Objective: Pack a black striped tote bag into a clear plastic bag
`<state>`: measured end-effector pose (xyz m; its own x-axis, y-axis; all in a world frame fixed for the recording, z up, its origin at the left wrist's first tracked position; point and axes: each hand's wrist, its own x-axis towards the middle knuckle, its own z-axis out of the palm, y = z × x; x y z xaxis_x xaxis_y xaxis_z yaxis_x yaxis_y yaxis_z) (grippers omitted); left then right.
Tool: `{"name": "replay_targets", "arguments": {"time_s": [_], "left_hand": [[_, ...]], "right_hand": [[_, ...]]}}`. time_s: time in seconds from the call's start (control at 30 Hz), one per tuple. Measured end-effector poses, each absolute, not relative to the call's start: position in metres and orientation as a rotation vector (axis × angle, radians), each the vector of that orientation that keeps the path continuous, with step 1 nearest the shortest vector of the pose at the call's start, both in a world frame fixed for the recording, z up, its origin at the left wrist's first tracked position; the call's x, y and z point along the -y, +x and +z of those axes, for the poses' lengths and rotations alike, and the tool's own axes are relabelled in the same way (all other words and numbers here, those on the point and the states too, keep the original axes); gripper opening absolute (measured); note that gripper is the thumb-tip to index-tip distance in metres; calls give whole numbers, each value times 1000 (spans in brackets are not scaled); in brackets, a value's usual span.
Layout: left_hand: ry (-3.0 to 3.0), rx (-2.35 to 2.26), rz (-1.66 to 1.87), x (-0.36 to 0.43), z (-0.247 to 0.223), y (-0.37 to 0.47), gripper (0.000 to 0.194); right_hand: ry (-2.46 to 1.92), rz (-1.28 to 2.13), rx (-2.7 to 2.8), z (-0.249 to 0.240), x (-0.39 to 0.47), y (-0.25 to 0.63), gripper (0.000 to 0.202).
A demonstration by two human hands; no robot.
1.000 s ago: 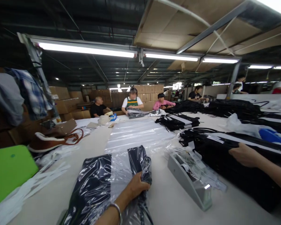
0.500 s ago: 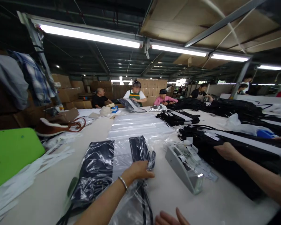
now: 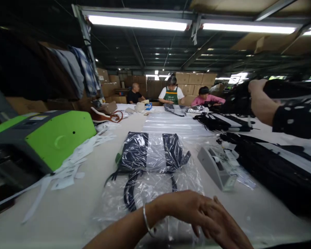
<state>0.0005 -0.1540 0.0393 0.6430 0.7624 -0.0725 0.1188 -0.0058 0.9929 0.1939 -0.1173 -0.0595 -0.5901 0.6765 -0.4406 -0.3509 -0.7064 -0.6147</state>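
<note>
A black article with a pale middle band lies folded in a clear plastic bag on the table in front of me. Dark straps show through the bag's loose near part. My left hand, with a silver bracelet on its wrist, reaches across the bag's near end, fingers stretched out. It crosses my right hand and appears to touch it. Most of the right hand's fingers are hidden behind the left; one fingertip sticks up, extended. I see nothing held in either hand.
A grey tape dispenser stands right of the bag. Black goods are piled farther right, where another person's arm reaches in. A green machine and white paper strips are left. Clear plastic sheets lie beyond.
My left hand has let go of the bagged article and moved right and nearer, onto my right hand. The view has turned left. The other person's arm has risen.
</note>
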Motion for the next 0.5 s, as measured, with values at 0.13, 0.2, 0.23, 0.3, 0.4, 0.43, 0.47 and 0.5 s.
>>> {"name": "replay_targets", "arguments": {"time_s": [0.13,0.2,0.23,0.3,0.4,0.43,0.47,0.5], "left_hand": [[1629,-1602,1037,202,35,-93,34],[1500,-2019,1144,223,19,-152,33],[1418,-2188,1164,234,8,-179,37],[1226,-2546,1091,257,-16,-223,44],[1109,-2704,935,286,-46,-251,42],[1115,-2709,902,292,-53,-252,35],[1130,-2710,877,297,-58,-251,26],[1147,-2710,861,300,-61,-249,17]], "right_hand": [[-1094,2188,682,-83,113,209,59],[-1207,2133,762,-89,111,206,59],[-1257,2094,812,-91,109,202,55],[-1332,2009,897,-91,106,194,44],[-1364,1987,900,-88,94,191,41],[-1370,1971,876,-87,88,194,42],[-1383,1948,854,-87,81,199,44],[-1402,1909,837,-87,75,206,46]]}}
